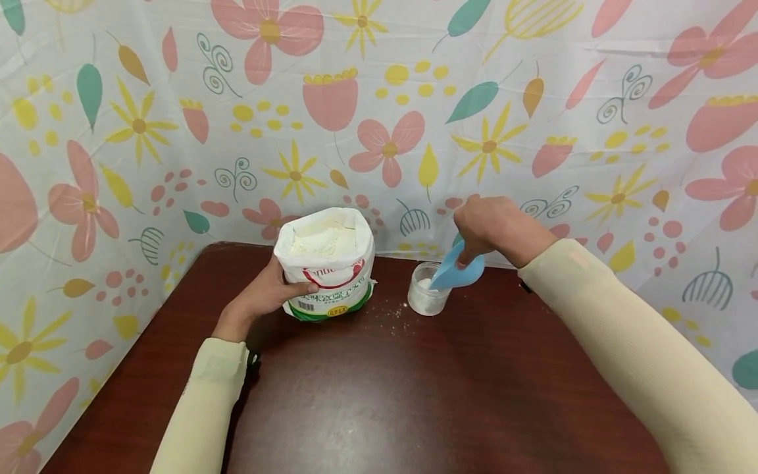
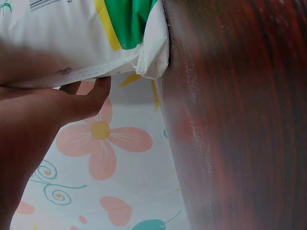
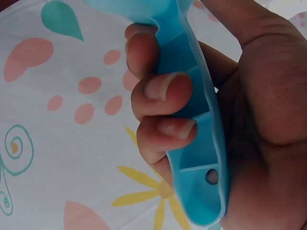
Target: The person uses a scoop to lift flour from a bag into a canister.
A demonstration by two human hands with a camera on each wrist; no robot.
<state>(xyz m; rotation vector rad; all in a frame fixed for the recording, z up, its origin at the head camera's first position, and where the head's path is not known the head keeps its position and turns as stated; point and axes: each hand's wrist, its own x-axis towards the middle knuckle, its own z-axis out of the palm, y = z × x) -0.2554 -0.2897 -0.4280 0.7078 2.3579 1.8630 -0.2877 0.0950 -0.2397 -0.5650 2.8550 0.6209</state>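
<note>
My right hand (image 1: 490, 227) grips the handle of a light blue scoop (image 1: 457, 268); the right wrist view shows the fingers (image 3: 165, 93) curled round the ribbed handle. The scoop tips down into a small clear plastic jar (image 1: 428, 299) that has white powder in it. My left hand (image 1: 263, 293) holds the left side of an open white flour bag (image 1: 331, 276) with red and green print. The thumb lies across the bag's front and the other fingers go behind it. White flour (image 1: 324, 242) fills the bag close to its rolled-down rim.
The bag and jar stand side by side near the back of a dark red-brown wooden table (image 1: 355, 388). Spilled powder (image 1: 398, 316) dots the table between them. A white flowered cloth (image 1: 379, 99) hangs right behind the table and along its left side.
</note>
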